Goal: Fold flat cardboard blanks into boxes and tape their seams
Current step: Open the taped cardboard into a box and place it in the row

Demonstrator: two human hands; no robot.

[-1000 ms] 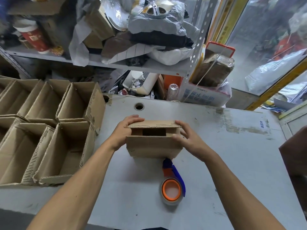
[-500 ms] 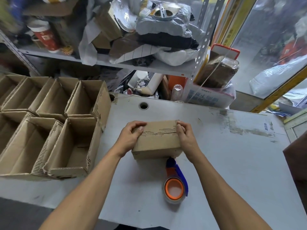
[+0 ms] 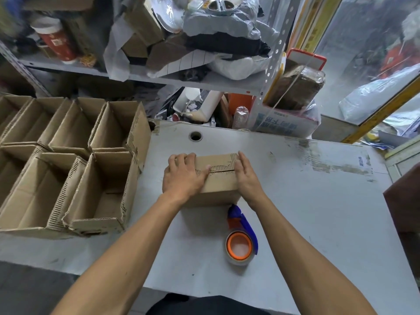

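Grip: both palms lie flat, pressing rather than clasping; left hand (image 3: 184, 176) covers the left part of the box (image 3: 216, 178) top, right hand (image 3: 246, 176) the right end, fingers extended.
Box position: on the grey table (image 3: 318, 212), mid-table, bottom side up by the look of it, two flaps meeting at a seam (image 3: 221, 171).
Step in hand: holding flaps shut before taping, I judge.
Doing it well: keep the flap edges butted with no overlap, hold with one palm, free the other for the tape dispenser (image 3: 241, 237) lying just near the box; start tape down one side wall.
Finished boxes: open boxes (image 3: 102, 189) grouped at left.
Writing: blue print on white carton (image 3: 279, 127) behind the table, unreadable; small blue label (image 3: 361, 161) on the table, illegible.
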